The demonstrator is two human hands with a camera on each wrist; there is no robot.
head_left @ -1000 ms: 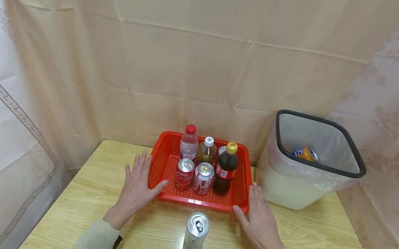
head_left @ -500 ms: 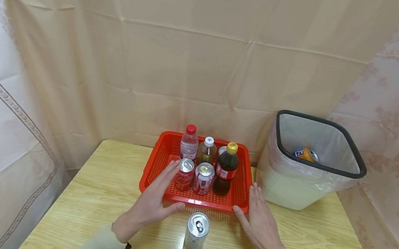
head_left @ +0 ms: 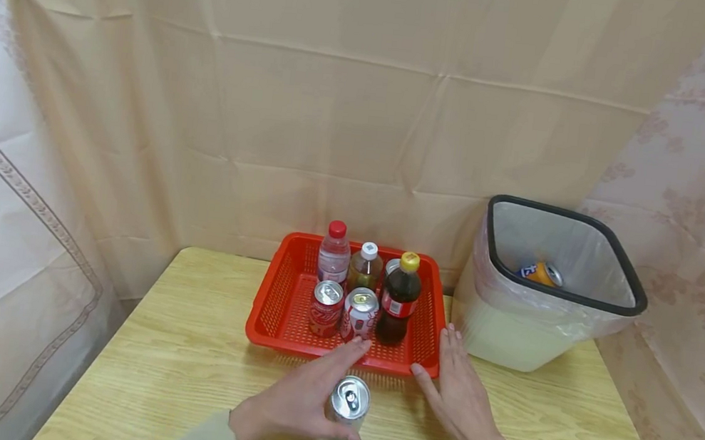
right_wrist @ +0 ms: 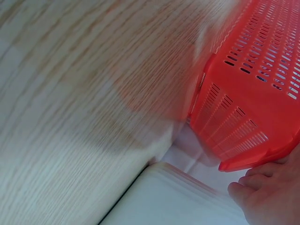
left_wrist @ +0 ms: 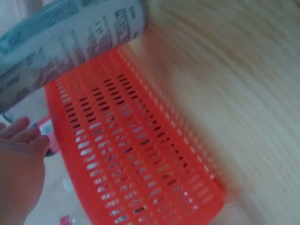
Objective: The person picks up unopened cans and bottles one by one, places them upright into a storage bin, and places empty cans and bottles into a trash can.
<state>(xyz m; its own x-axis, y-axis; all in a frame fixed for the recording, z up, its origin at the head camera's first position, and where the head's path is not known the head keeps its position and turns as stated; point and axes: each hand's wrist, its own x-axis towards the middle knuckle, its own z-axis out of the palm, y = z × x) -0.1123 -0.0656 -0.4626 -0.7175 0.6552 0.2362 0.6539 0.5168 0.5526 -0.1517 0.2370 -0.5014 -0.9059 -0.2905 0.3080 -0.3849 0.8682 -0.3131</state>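
A silver can (head_left: 349, 397) stands upright on the table in front of the red plastic basket (head_left: 306, 349). My left hand (head_left: 301, 400) is beside the can, its fingers reaching past the can's left side and the thumb in front of it. The left wrist view shows this hand (left_wrist: 21, 171) with a gap between its fingers and the printed can (left_wrist: 79, 40). Fingers straight, my right hand (head_left: 459, 396) rests along the basket's right front corner, and the right wrist view has those fingers (right_wrist: 255, 183) at the rim.
Inside the basket stand a red can (head_left: 326, 310), a white-and-red can (head_left: 358, 317), a cola bottle (head_left: 398, 307) and other drinks, including a red-capped bottle (head_left: 333, 257). Right of it is a lined bin (head_left: 502, 329) holding an orange can (head_left: 539, 272). Cloth (head_left: 337, 118) hangs behind.
My left hand has left the basket's left side, sweeping right and toward me across its front to the silver can. The right hand stays at the basket's corner.
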